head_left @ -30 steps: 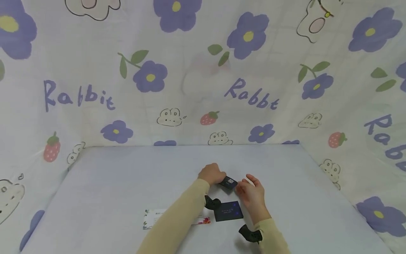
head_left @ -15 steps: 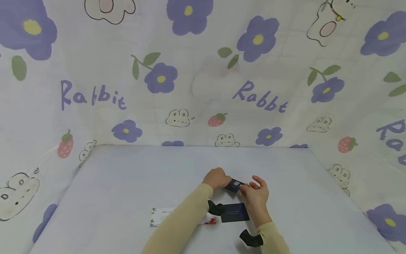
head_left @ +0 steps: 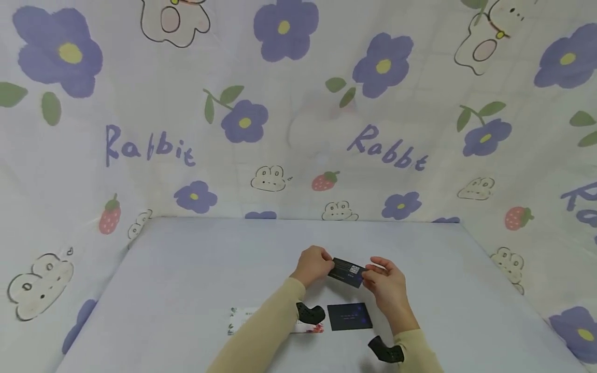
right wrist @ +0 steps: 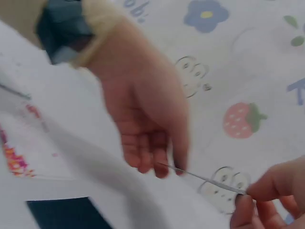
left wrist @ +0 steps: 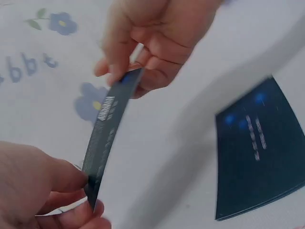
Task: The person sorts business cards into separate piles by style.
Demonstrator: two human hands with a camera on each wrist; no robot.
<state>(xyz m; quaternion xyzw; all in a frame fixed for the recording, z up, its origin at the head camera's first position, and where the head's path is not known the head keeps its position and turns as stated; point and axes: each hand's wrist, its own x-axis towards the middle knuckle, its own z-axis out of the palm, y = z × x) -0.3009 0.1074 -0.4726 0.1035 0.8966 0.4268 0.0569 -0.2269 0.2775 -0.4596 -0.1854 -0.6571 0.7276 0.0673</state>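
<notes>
Both hands hold a dark business card (head_left: 346,272) with a white QR code and small print, raised above the white table. My left hand (head_left: 313,265) pinches its left end between thumb and fingers. At the other end, my right hand (head_left: 386,282) pinches the card's edge, its upper fingers extended. In the left wrist view the card (left wrist: 112,129) is seen at a slant, slightly bowed; the right wrist view shows it edge-on as a thin line. Below the hands lies another dark card (head_left: 350,316) with blue spots and small lettering.
A white card with floral corners (head_left: 239,317) lies left of the lower dark card, partly hidden under the left sleeve (head_left: 261,331). Black wrist mounts (head_left: 386,349) sit at both wrists. A printed curtain (head_left: 298,129) with flowers and rabbits hangs behind the table (head_left: 186,280).
My right hand has gone from beside the card's edge, fingers loose, to pinching it. The card now shows more of its printed face between the hands. The head view has shifted slightly.
</notes>
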